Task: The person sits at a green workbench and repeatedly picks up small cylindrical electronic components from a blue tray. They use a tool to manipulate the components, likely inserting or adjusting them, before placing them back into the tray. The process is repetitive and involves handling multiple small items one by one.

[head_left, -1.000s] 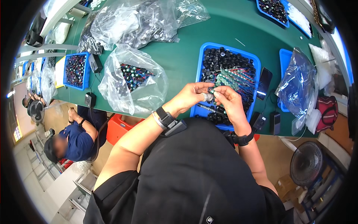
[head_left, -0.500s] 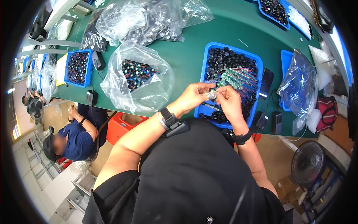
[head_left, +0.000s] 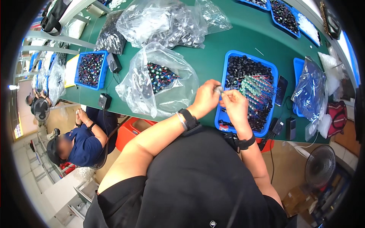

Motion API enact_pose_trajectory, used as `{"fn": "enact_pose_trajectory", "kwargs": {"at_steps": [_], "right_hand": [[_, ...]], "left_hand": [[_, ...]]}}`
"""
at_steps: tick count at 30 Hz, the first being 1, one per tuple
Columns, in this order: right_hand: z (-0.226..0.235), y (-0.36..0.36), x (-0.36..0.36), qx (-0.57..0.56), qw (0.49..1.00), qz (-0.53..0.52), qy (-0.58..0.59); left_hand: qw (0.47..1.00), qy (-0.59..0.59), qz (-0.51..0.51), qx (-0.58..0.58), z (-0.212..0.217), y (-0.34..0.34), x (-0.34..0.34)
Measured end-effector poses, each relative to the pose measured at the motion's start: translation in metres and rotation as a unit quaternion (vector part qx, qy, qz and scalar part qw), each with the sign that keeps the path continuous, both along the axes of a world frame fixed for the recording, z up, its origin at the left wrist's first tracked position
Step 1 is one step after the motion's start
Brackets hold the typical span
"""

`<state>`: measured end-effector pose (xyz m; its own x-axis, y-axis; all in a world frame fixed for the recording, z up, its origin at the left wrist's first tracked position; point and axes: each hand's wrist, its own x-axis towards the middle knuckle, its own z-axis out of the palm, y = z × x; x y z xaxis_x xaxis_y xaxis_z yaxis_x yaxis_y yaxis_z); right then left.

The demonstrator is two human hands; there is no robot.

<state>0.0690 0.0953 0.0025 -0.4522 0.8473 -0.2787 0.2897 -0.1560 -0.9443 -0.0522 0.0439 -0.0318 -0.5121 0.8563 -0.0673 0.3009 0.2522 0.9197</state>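
My left hand (head_left: 207,99) and my right hand (head_left: 235,106) meet over the left edge of a blue tray (head_left: 224,68). Left fingers are curled round a small piece, mostly hidden, with something silvery showing at the fingertips. The right thumb and forefinger pinch right beside it; what they grip is too small to make out. Inside the tray lie many black round caps (head_left: 243,66) and a row of small green round boards (head_left: 253,86) with red and blue wires. Left of my hands, an open clear plastic bag (head_left: 133,89) holds wired round parts (head_left: 157,76).
A phone (head_left: 281,89) and a black adapter (head_left: 276,127) lie right of the tray. Large bags of parts (head_left: 163,26) are heaped at the back. Another filled blue tray (head_left: 102,78) stands left. A person (head_left: 85,142) sits at the left; a fan (head_left: 320,165) stands at the right.
The view has swung so the table appears further right. Both hands stay together, now at the tray's left edge; the left fingers have curled over the small piece, hiding more of it.
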Motion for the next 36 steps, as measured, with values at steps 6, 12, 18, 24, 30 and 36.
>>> {"fn": "enact_pose_trajectory", "kwargs": {"at_steps": [6,12,18,24,30,36], "right_hand": [[-0.008,0.012,0.015,-0.033,0.989,-0.092,0.109],[-0.015,0.028,0.066,-0.096,0.983,-0.113,0.107],[-0.018,0.036,0.101,-0.098,0.986,-0.086,0.1],[-0.014,0.046,0.131,-0.105,0.989,-0.053,0.092],[-0.017,0.054,0.153,-0.098,0.991,-0.05,0.08],[-0.011,0.052,0.16,-0.128,0.991,0.017,0.043]], "left_hand": [[0.934,-0.301,0.147,0.123,0.013,-0.013,-0.05],[0.936,-0.246,0.219,0.124,0.031,-0.063,-0.119],[0.941,0.019,0.33,0.076,0.007,-0.097,-0.159],[0.876,0.392,0.259,-0.108,-0.015,-0.093,-0.168],[0.968,0.203,-0.124,-0.078,-0.006,-0.007,0.027],[0.931,0.23,-0.168,-0.229,-0.074,0.015,0.093]]}}
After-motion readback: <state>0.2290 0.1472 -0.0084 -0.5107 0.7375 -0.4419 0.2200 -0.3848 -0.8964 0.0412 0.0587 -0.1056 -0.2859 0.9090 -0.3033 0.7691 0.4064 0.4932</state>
